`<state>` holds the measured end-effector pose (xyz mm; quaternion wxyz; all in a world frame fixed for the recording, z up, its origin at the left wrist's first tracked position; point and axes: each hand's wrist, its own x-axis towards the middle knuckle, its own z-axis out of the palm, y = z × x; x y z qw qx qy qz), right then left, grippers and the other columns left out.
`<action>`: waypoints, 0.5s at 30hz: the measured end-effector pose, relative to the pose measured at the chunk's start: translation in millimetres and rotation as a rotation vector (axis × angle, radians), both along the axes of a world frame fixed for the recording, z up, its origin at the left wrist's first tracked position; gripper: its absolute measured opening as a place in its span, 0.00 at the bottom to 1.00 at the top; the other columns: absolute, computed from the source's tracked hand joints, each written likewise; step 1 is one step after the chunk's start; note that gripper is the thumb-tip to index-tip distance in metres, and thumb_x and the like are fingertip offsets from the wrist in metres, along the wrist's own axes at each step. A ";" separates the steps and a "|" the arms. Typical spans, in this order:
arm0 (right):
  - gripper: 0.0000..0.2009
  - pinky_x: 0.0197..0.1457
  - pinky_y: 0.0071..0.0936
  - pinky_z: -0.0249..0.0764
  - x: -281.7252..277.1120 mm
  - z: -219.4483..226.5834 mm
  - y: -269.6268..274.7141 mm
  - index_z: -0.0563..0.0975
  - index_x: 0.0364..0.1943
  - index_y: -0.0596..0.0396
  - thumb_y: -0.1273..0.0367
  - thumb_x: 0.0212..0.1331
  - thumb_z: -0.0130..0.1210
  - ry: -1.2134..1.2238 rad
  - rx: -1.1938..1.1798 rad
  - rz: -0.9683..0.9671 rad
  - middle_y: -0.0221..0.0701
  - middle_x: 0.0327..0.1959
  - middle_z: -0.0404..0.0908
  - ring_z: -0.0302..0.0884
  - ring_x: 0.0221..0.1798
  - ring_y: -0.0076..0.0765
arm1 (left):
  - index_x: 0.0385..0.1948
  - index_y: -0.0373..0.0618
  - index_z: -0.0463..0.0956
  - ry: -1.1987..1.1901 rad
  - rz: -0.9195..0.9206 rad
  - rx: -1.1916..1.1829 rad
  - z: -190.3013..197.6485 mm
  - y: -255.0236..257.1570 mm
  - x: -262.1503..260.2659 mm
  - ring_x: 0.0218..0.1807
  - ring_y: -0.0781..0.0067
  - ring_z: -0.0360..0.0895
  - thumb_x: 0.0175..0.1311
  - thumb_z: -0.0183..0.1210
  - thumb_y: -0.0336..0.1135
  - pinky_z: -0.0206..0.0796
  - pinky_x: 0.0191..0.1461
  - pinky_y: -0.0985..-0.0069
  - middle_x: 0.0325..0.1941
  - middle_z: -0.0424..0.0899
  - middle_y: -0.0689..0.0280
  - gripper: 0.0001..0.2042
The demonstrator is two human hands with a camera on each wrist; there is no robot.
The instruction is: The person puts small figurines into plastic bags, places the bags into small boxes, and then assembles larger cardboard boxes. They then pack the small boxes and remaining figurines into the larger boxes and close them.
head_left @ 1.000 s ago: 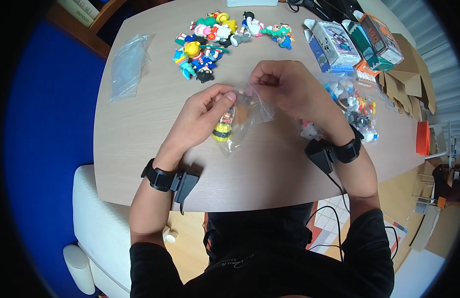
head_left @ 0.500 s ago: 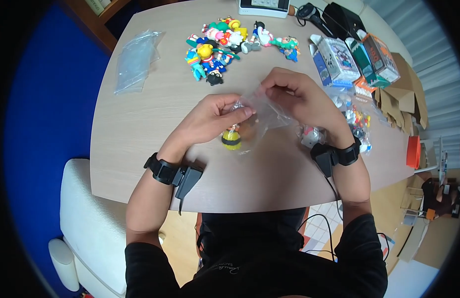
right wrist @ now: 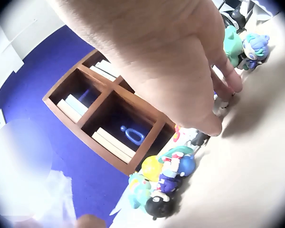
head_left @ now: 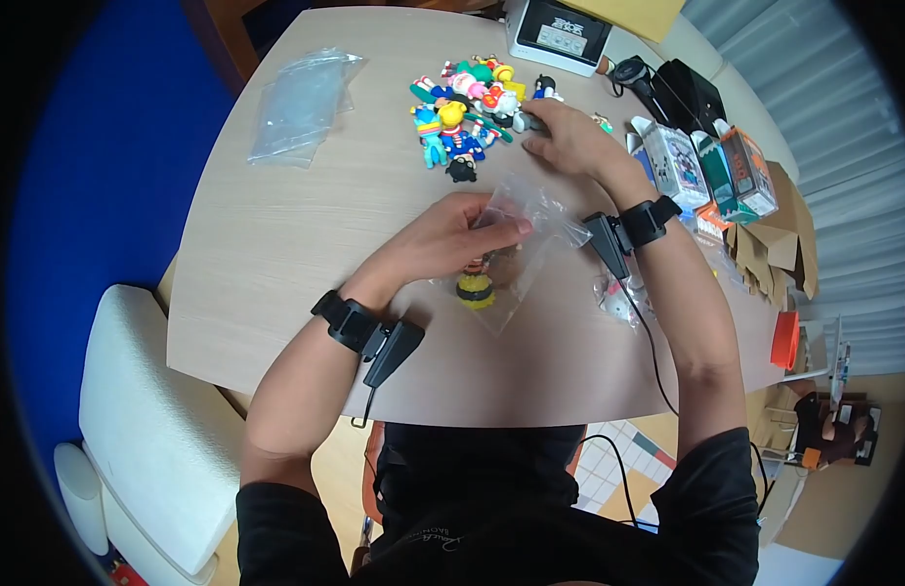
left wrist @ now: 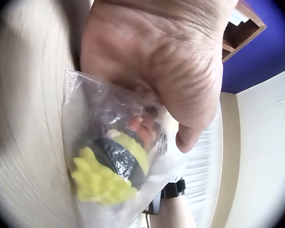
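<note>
A wide, pale desk [head_left: 247, 303] spans the scene, its far right partly hidden by boxes and brown cardboard. Seated at its near edge, a person in a black shirt [head_left: 511, 523], head out of frame, works with both arms over the surface. A white device [head_left: 562, 41] at the far side is cut off by the picture's upper edge and partly covered by something yellow. Folded cardboard [head_left: 799, 230] shows only in part behind printed boxes [head_left: 750, 176], whose lettering is hard to read. Flat clear bags [head_left: 301, 107] lie at far left.

A heap of colorful figurines [head_left: 462, 117] crowds the middle, so tangled that single pieces are hard to tell apart. The right hand [head_left: 574, 142] is at the heap's right side, hiding some pieces; thumb and fingers stand around a small white-and-dark figure [right wrist: 222, 102], but whether they grip it cannot be told.

Nearer the person, the left hand [head_left: 438, 239] pinches a clear plastic bag [head_left: 530, 278] under its thumb, the other fingers largely hidden. Inside the bag, below that hand, is a yellow-and-black figurine [head_left: 476, 291], its upper part blurred by glossy plastic and covered by the hand. Smallest, a whitish wrapped figure [head_left: 620, 303] lies below the right forearm, its details obscured.
</note>
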<state>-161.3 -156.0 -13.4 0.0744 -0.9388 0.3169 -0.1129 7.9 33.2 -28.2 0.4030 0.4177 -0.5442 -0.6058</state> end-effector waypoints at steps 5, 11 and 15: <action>0.20 0.55 0.41 0.72 5.4 6.2 14.4 0.75 0.52 0.58 0.64 0.57 0.59 0.123 -0.028 -0.091 0.46 0.53 0.76 0.76 0.51 0.53 | 0.46 0.42 0.79 -0.060 -0.015 0.003 -0.5 -1.9 2.8 0.41 0.85 0.74 0.69 0.57 0.43 0.67 0.44 0.84 0.39 0.83 0.71 0.14; 0.15 0.51 0.43 0.73 -8.2 14.7 38.0 0.79 0.45 0.57 0.63 0.58 0.57 0.076 0.099 -0.155 0.47 0.41 0.81 0.78 0.46 0.53 | 0.40 0.40 0.80 0.006 0.032 -0.061 -9.9 -4.8 2.1 0.31 0.85 0.71 0.66 0.58 0.54 0.66 0.33 0.82 0.30 0.79 0.70 0.22; 0.15 0.49 0.42 0.73 -24.1 32.0 54.6 0.81 0.45 0.56 0.62 0.59 0.57 -0.042 0.259 -0.295 0.47 0.40 0.82 0.80 0.45 0.53 | 0.43 0.39 0.80 0.012 0.043 -0.108 -12.3 -5.1 1.2 0.34 0.84 0.73 0.67 0.58 0.52 0.67 0.35 0.81 0.34 0.82 0.68 0.21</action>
